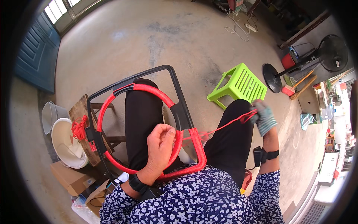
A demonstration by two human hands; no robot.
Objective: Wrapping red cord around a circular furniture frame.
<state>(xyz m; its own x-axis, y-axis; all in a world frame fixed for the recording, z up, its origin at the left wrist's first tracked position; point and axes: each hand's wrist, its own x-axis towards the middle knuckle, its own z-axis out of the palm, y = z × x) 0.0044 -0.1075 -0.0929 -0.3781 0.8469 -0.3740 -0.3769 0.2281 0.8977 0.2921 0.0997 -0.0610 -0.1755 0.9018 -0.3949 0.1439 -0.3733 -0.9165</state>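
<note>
In the head view there are two hands, one frame, one stretched red cord and one loose red bundle. The black frame, with a ring inside it partly wrapped in red, lies across the lap, mostly over the left thigh. The bare left hand has its fingers curled at the ring's right side; whether they pinch anything I cannot tell. The gloved right hand, near the right knee, has its fingers closed on the red cord, drawn out from the frame. The red bundle lies on one wooden bench at left, beside two pale tubs. One green stool and one black fan stand ahead, to the right.
</note>
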